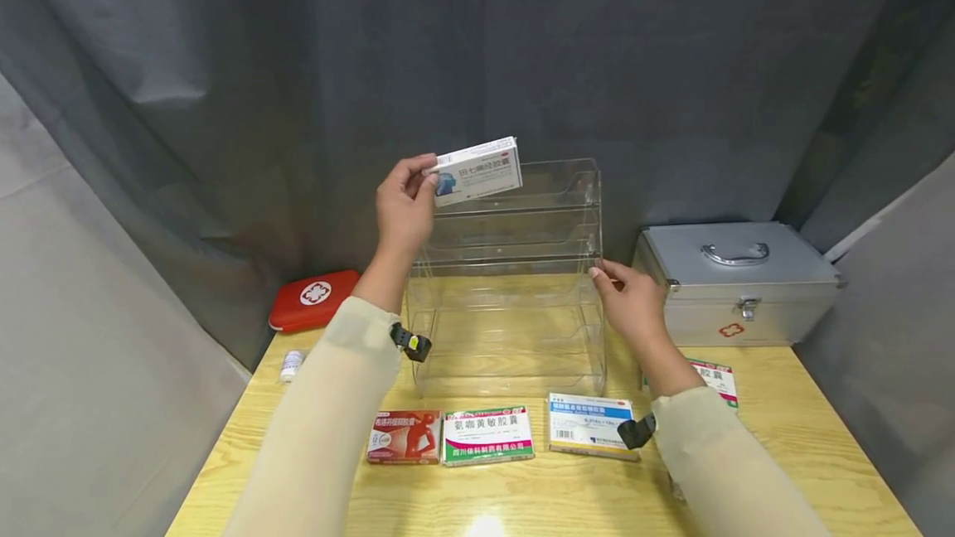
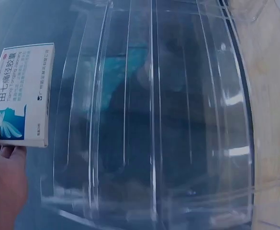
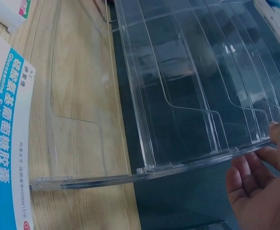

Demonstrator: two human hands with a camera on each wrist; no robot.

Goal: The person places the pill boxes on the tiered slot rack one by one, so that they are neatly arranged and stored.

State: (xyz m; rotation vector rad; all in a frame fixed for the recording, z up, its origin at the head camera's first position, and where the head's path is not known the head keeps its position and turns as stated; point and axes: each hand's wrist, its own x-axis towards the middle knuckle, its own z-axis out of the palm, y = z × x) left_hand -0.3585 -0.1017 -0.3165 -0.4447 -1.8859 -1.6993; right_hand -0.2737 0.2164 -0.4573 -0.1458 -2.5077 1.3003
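My left hand [image 1: 406, 205] pinches one end of a white medicine box [image 1: 481, 172] with a blue picture, up in front of the top of a clear acrylic shelf rack [image 1: 515, 384]. In the left wrist view the same medicine box [image 2: 22, 93] stands out beside the rack's tiers, with the left hand [image 2: 5, 184] at its lower end. My right hand [image 1: 634, 305] pinches the right side edge of the rack between thumb and fingers. The right wrist view shows that hand [image 3: 269, 177] at the clear side panel [image 3: 178, 168].
Along the front lie a red box [image 1: 404, 437], a green-and-white box [image 1: 488, 436] and a blue-and-white box [image 1: 592, 425]. Another box [image 1: 716, 379] is partly behind my right forearm. A red pouch [image 1: 313, 301] and small bottle [image 1: 292, 365] stand left, a silver case [image 1: 739, 284] right.
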